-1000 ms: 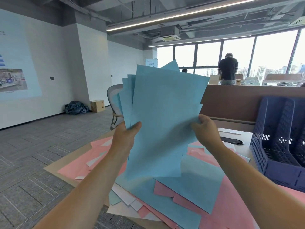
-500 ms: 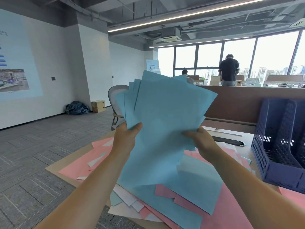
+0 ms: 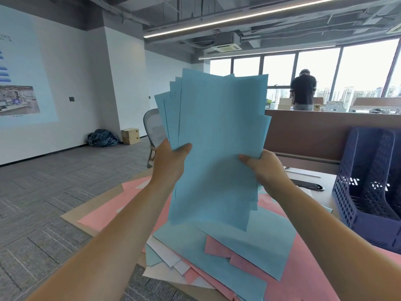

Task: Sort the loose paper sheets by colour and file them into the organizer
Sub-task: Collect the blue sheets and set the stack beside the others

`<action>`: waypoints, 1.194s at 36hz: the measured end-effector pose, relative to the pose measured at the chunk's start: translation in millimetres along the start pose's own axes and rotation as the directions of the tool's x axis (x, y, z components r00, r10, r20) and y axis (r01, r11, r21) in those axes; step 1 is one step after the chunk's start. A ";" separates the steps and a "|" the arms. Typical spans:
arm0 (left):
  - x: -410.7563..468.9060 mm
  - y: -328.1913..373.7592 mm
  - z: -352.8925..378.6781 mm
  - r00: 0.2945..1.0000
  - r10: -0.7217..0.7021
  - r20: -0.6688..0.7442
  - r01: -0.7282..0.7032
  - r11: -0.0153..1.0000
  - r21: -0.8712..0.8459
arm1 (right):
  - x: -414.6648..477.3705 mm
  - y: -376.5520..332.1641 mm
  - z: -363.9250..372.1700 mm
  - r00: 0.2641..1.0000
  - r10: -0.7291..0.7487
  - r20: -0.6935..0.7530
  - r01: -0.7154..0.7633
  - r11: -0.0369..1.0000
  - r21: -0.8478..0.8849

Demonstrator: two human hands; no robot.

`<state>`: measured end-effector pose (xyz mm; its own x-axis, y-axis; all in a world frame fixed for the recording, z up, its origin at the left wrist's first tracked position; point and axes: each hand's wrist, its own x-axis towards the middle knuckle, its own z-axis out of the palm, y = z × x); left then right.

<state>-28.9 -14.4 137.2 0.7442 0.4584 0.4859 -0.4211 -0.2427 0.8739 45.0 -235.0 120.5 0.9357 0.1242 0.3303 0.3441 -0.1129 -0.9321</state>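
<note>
I hold a stack of several blue sheets (image 3: 217, 131) upright above the table. My left hand (image 3: 171, 161) grips its left edge, thumb on the front. My right hand (image 3: 263, 168) grips the right edge at about the same height. Below lies a loose pile of blue sheets (image 3: 245, 253), pink sheets (image 3: 299, 279) and white sheets (image 3: 165, 259) on the table. The dark blue mesh organizer (image 3: 351, 196) stands at the right, and its slots that show hold no paper.
A black flat object (image 3: 308, 184) and a ruler-like strip (image 3: 303, 172) lie behind my right hand. A brown partition (image 3: 308, 135) runs behind the table. A grey chair (image 3: 153, 131) stands past the table's far left. A person (image 3: 302, 90) stands at the windows.
The blue stack has turned more upright and its sheets have drawn closer together. My right hand slid down and inward along the right edge.
</note>
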 end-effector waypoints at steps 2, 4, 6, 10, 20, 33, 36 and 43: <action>-3.0 -1.3 2.7 1.000 -0.022 0.003 0.022 1.000 -0.002 | -2.3 0.9 1.3 1.000 -0.002 -0.018 0.001 1.000 -0.025; -6.6 -2.0 5.6 0.999 -0.047 0.007 0.048 0.999 -0.016 | -5.2 2.5 2.6 0.999 0.003 -0.039 -0.003 1.000 -0.003; -8.9 -4.9 6.5 0.997 -0.083 -0.002 0.083 0.996 -0.029 | -6.8 4.9 3.5 0.998 0.015 -0.059 -0.014 1.000 0.024; -12.1 -7.1 6.0 0.997 -0.080 -0.009 0.079 0.996 -0.046 | -9.5 5.5 4.8 0.997 -0.001 -0.077 0.004 1.000 0.031; -10.5 -8.9 3.4 0.996 -0.088 0.027 0.091 0.985 -0.149 | -7.6 3.7 -0.9 0.999 0.011 0.048 -0.012 1.000 0.024; -10.8 -4.1 4.2 0.999 -0.029 -0.017 0.027 0.994 -0.105 | -16.3 1.0 -0.3 0.997 0.002 0.073 -0.014 0.986 0.169; -11.7 -4.6 0.8 1.000 -0.025 0.012 0.026 0.994 -0.108 | -18.1 2.9 -2.1 0.995 -0.009 0.097 -0.007 0.986 0.167; -13.3 -21.0 -3.7 0.992 -0.103 0.069 0.108 0.990 -0.085 | -24.7 18.7 2.2 0.987 0.021 0.157 -0.058 0.971 0.234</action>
<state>-31.8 -12.3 112.4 0.8176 0.4205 0.3933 -0.3804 -0.1182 0.9173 28.1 -238.0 94.6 0.9186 0.2753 0.2835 0.2618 0.1137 -0.9584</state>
